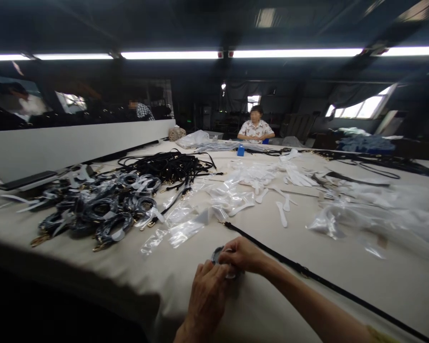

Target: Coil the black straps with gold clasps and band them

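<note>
Near the table's front edge, my left hand (208, 293) and my right hand (246, 256) are closed together on a small coiled strap (216, 254). The coil looks dark with a pale wrapping, and my fingers cover most of it. Both hands have bent fingers, the right one pinching from above. Beside my right forearm a long black strap (271, 251) with a metal clasp at its far end lies stretched across the table. Clear plastic bags (189, 228) lie just beyond my hands, and white paper tags (281, 214) are scattered farther back.
At the left is a heap of coiled, wrapped straps (107, 209). Behind it lies a pile of loose black straps (164, 166). More plastic bags (379, 219) cover the right side. A low white partition (82, 138) borders the left. Across the table sits a person (256, 128) near a blue object (240, 151).
</note>
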The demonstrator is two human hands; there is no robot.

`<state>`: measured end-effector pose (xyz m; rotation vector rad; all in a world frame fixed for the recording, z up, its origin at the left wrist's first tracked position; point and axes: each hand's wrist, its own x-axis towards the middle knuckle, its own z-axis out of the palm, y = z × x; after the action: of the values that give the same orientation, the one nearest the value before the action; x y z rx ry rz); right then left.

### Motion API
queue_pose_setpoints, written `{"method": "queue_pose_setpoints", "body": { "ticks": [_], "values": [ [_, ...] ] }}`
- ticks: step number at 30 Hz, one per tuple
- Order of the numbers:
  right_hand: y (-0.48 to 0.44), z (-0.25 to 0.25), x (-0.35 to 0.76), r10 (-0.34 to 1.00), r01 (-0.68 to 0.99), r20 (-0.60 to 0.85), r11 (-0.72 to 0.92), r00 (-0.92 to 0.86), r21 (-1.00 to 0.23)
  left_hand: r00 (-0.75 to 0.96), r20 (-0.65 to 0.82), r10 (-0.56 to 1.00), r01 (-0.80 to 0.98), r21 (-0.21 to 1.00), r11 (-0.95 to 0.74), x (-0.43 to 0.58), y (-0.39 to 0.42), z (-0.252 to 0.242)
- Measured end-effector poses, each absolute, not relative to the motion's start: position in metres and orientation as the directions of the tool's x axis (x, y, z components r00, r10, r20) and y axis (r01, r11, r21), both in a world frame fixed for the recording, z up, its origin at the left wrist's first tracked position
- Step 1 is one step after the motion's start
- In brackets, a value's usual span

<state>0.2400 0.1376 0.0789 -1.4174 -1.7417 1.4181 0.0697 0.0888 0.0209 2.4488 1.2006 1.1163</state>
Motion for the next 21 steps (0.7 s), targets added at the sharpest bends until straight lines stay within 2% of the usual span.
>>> {"method": "queue_pose_setpoints", "body": {
  "ticks": [2,5,7,9,11,13,15,16,18,20,21],
  "values": [
    [0.135,0.079,0.236,0.943,0.49,-0.052,0.124,-0.329,-0.863,0.387,0.546,0.743,0.596,0.467,-0.653,0.071,0.091,0.019],
    [0.131,0.079,0.231,0.896,0.584,0.264,0.434,-0.357,-0.686,0.369,0.566,0.737,0.583,0.477,-0.658,0.075,0.095,0.013],
    [0.13,0.076,0.227,0.86,0.584,0.374,0.51,-0.347,-0.632,0.341,0.605,0.72,0.576,0.471,-0.668,0.078,0.097,0.006],
    [0.13,0.07,0.222,0.858,0.554,0.431,0.51,-0.278,-0.658,0.319,0.646,0.694,0.582,0.444,-0.681,0.08,0.099,-0.001],
    [0.132,0.066,0.216,0.887,0.509,0.429,0.454,-0.173,-0.732,0.348,0.663,0.663,0.575,0.407,-0.709,0.077,0.103,-0.001],
    [0.137,0.071,0.211,0.936,0.433,0.344,0.339,-0.072,-0.835,0.41,0.667,0.622,0.574,0.341,-0.744,0.063,0.11,0.015],
    [0.143,0.088,0.214,0.968,0.308,0.251,0.232,0.023,-0.923,0.452,0.68,0.578,0.635,0.21,-0.743,0.034,0.122,0.05],
    [0.147,0.101,0.219,0.971,0.242,0.228,0.203,0.078,-0.949,0.484,0.658,0.577,0.692,0.117,-0.712,0.014,0.131,0.074],
    [0.155,0.127,0.239,0.949,0.175,0.25,0.218,0.193,-0.96,0.473,0.715,0.515,0.81,-0.123,-0.573,-0.035,0.16,0.127],
    [0.16,0.146,0.27,0.915,0.241,0.289,0.224,0.282,-0.944,0.423,0.739,0.524,0.899,-0.271,-0.343,-0.087,0.199,0.179],
    [0.162,0.15,0.287,0.911,0.335,0.295,0.192,0.289,-0.922,0.382,0.723,0.575,0.924,-0.291,-0.248,-0.111,0.219,0.2]
  ]
}}
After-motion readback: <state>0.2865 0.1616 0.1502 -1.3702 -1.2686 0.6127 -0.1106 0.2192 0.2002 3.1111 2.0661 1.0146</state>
